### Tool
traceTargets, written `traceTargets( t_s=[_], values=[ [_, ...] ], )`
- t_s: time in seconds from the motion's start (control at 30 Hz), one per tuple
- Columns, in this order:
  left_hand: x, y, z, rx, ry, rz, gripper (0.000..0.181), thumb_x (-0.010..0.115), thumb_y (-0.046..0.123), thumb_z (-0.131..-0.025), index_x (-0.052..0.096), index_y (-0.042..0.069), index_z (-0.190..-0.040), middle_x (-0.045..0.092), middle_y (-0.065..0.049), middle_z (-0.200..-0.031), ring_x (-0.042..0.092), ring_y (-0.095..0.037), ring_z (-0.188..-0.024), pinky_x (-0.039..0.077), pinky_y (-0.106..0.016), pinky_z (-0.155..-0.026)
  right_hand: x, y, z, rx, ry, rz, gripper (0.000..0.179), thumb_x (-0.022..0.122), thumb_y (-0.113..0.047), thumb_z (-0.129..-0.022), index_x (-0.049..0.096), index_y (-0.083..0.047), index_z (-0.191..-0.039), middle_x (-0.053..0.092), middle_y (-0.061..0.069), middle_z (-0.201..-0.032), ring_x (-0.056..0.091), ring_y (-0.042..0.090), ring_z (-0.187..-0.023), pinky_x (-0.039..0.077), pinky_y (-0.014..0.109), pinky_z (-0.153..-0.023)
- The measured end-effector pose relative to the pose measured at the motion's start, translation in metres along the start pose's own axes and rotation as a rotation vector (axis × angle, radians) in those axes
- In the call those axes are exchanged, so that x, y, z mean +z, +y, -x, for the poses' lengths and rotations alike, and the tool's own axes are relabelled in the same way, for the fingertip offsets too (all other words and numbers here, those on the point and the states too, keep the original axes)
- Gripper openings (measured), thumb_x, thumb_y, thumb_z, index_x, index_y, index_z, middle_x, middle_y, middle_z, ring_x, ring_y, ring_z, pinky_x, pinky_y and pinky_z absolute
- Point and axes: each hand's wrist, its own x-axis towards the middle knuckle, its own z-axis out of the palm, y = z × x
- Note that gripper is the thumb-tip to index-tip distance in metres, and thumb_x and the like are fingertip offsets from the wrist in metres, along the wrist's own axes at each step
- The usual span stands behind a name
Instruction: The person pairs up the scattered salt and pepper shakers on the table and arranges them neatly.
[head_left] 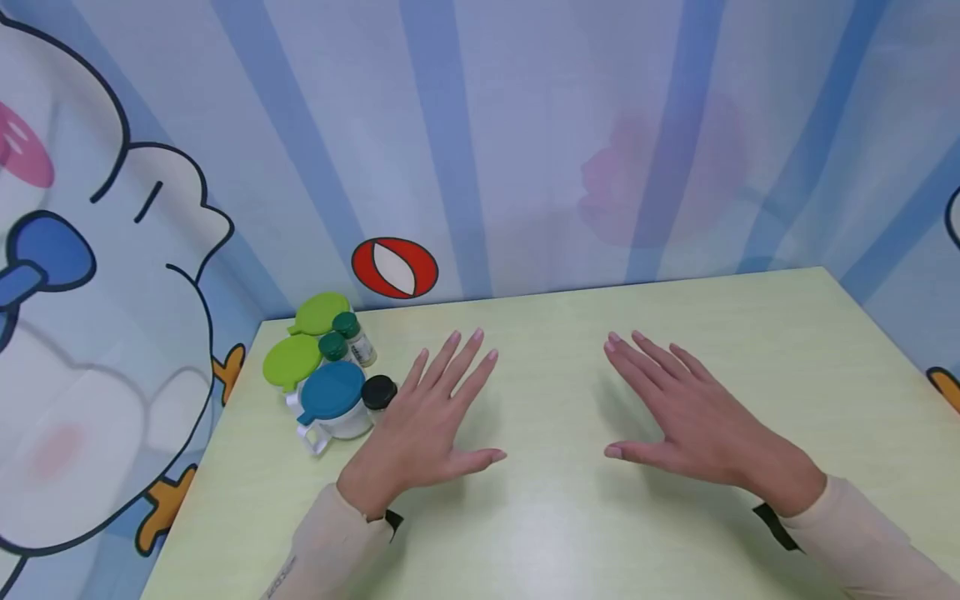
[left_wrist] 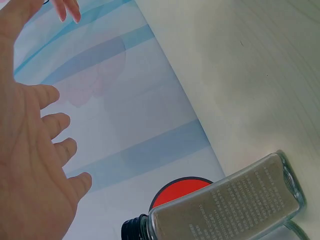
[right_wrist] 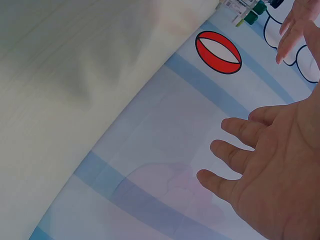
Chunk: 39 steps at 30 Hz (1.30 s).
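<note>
My left hand (head_left: 420, 433) hovers over the table's left half, palm down, fingers spread and straight, holding nothing. Closest to it is a glass spice bottle (left_wrist: 225, 205) with a black cap (head_left: 379, 391), partly hidden behind the hand in the head view. Its side carries small printed text. Beside that bottle stands a white container with a blue lid (head_left: 333, 390) and a handle. Two green lids (head_left: 291, 362) and two bottles with dark green caps (head_left: 347, 324) are grouped behind it. On the other side, my right hand (head_left: 705, 429) hovers with fingers extended and nothing in its grasp.
The pale wood-grain table (head_left: 555, 533) meets a blue striped backdrop (head_left: 525, 150) along its back edge. A red-and-white ball (head_left: 395, 267) and a large white cartoon figure (head_left: 67, 467) are printed on the backdrop. The grouped containers stand at the table's back left corner.
</note>
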Motion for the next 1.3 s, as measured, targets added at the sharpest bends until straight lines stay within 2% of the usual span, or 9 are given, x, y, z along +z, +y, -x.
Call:
traceTargets(
  t_s=[0.27, 0.43, 0.7, 0.93, 1.3],
  values=[
    [0.001, -0.001, 0.002, 0.006, 0.015, 0.019, 0.103, 0.054, 0.076, -0.087, 0.014, 0.021, -0.165, -0.001, -0.003, -0.172, 0.004, -0.029, -0.158, 0.017, -0.059, -0.123, 0.001, -0.002, -0.001, -0.003, -0.028, -0.039, 0.103, 0.06, -0.071, -0.089, 0.013, -0.02, -0.164, 0.019, 0.001, -0.17, 0.019, 0.031, -0.155, 0.023, 0.061, -0.119],
    [0.0, 0.0, 0.003, 0.003, -0.001, 0.045, 0.103, 0.054, 0.076, -0.088, 0.012, 0.023, -0.165, -0.001, -0.002, -0.172, 0.003, -0.028, -0.158, 0.018, -0.058, -0.123, 0.0, -0.004, -0.003, -0.015, -0.042, -0.066, 0.101, 0.06, -0.068, -0.09, 0.013, -0.019, -0.164, 0.018, 0.001, -0.17, 0.019, 0.031, -0.155, 0.022, 0.061, -0.119],
    [0.0, 0.0, 0.007, 0.012, 0.004, 0.05, 0.104, 0.054, 0.076, -0.087, 0.01, 0.023, -0.165, -0.001, -0.002, -0.172, 0.002, -0.026, -0.158, 0.018, -0.057, -0.123, -0.002, -0.006, -0.006, -0.021, -0.028, -0.079, 0.1, 0.062, -0.067, -0.091, 0.014, -0.019, -0.164, 0.019, 0.002, -0.17, 0.02, 0.03, -0.155, 0.022, 0.059, -0.12],
    [0.0, -0.001, 0.008, 0.011, 0.001, 0.051, 0.103, 0.054, 0.076, -0.088, 0.011, 0.023, -0.165, -0.001, -0.002, -0.172, 0.002, -0.026, -0.158, 0.02, -0.057, -0.123, -0.004, -0.008, -0.01, 0.003, -0.078, -0.152, 0.098, 0.058, -0.069, -0.092, 0.011, -0.022, -0.165, 0.017, -0.001, -0.17, 0.018, 0.028, -0.156, 0.021, 0.057, -0.121],
    [-0.002, -0.004, 0.014, 0.018, 0.013, 0.055, 0.105, 0.061, 0.072, -0.086, 0.015, 0.019, -0.164, 0.005, -0.004, -0.172, 0.007, -0.027, -0.158, 0.026, -0.055, -0.121, -0.002, -0.009, -0.019, 0.002, -0.07, -0.265, 0.091, 0.06, -0.063, -0.094, 0.019, -0.021, -0.164, 0.027, 0.002, -0.167, 0.029, 0.029, -0.152, 0.029, 0.056, -0.118]
  ],
)
